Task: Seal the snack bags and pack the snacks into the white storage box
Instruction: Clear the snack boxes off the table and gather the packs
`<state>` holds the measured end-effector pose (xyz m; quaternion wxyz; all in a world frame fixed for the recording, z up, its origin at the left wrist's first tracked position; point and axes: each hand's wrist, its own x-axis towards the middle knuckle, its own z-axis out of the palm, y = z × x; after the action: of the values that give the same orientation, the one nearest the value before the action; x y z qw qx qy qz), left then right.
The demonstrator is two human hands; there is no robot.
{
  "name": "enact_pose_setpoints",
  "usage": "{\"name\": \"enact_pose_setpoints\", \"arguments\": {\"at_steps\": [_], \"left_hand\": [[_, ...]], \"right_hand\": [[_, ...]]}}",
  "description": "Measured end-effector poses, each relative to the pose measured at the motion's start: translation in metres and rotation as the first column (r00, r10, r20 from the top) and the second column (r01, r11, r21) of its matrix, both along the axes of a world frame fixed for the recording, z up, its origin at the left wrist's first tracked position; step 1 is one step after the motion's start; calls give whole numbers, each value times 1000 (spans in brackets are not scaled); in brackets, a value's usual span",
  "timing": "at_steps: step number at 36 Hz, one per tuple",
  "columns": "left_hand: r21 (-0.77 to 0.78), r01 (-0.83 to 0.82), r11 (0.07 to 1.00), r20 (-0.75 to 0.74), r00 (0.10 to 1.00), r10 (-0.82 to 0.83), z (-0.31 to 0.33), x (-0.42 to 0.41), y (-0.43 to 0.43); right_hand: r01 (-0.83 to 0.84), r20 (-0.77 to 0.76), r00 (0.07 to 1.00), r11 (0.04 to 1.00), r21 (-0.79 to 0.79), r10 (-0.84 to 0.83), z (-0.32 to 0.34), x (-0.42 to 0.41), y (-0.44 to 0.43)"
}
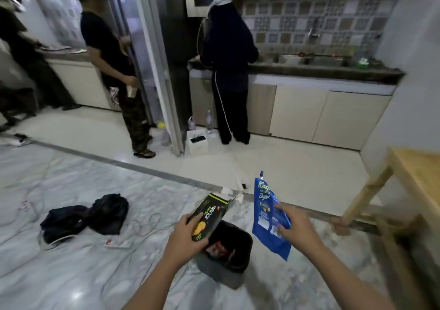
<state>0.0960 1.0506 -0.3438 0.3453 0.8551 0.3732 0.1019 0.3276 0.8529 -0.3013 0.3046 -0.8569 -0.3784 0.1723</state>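
Head view: box gripped in my left hand above bin, bag pinched in right hand beside, marble floor.

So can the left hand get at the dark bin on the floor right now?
Likely yes: the left hand hangs just above the dark bin, whose top is open, with nothing between them. Its grip is full with the black snack box, though.

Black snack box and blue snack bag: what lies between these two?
In the head view, the gap between the black snack box and the blue snack bag shows only marble floor; the rim of a dark bin lies below it.
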Motion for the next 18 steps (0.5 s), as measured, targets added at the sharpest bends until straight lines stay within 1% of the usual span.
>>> {"name": "enact_pose_setpoints", "arguments": {"at_steps": [5,12,15,18], "left_hand": [[-63,-125,990,-83,989,119,-53,21,38],[-104,-144,984,-311,945,105,-155,59,70],[-125,-140,982,-376,923,84,-215,79,87],[-157,-146,977,-379,922,77,-280,100,112]], "right_hand": [[-143,-91,987,982,-123,132,-60,33,68],[-231,-202,963,928,-293,176,-183,53,124],[-293,-210,950,889,-352,230,-249,55,143],[-333,-139,943,850,-407,302,-308,58,167]]}}
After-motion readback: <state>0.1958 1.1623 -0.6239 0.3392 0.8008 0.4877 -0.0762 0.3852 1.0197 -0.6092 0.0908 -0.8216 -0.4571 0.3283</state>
